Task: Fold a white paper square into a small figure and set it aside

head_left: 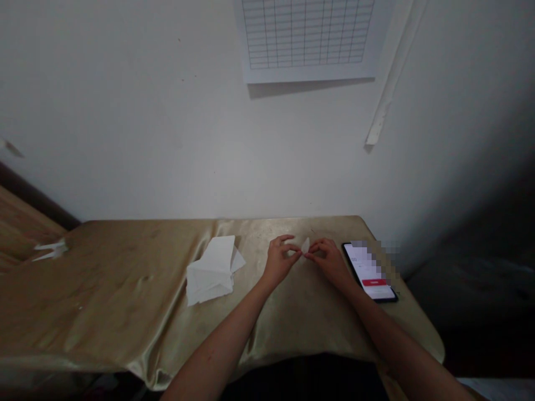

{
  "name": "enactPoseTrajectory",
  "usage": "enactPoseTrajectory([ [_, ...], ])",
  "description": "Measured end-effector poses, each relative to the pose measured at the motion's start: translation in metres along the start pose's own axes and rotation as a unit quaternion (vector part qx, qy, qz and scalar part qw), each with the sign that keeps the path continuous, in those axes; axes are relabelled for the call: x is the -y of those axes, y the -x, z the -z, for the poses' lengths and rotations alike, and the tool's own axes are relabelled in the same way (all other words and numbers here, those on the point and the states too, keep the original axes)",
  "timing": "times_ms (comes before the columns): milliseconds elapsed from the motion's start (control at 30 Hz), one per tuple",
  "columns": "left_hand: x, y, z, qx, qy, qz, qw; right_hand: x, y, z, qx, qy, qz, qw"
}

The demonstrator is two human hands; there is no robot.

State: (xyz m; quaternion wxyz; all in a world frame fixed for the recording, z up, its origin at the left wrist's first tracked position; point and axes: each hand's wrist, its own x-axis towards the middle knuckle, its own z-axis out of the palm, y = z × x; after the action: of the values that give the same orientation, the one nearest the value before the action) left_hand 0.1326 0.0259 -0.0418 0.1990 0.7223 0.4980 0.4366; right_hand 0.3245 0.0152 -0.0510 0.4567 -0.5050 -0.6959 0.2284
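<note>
My left hand (280,259) and my right hand (328,259) meet over the far middle of a table covered in shiny gold cloth (125,289). Both pinch a small folded piece of white paper (305,245) between thumb and fingertips, one hand on each side of it. The paper is held just above the cloth, its tip pointing up. A loose stack of white paper sheets (213,268) lies on the cloth to the left of my left hand, a hand's width away.
A smartphone (370,271) with a lit screen lies face up just right of my right hand, near the table's right edge. A white wall rises close behind the table, with a printed grid sheet (307,36) pinned to it. White scraps (52,249) lie at the far left.
</note>
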Motion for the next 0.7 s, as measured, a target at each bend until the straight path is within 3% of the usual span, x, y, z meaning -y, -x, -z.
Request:
enactPoseTrajectory([
  [700,-0.0053,0.0018,-0.0008,-0.009,-0.028,0.015,0.999,0.0033,0.0016,-0.0007,0.009,-0.045,-0.02,0.999],
])
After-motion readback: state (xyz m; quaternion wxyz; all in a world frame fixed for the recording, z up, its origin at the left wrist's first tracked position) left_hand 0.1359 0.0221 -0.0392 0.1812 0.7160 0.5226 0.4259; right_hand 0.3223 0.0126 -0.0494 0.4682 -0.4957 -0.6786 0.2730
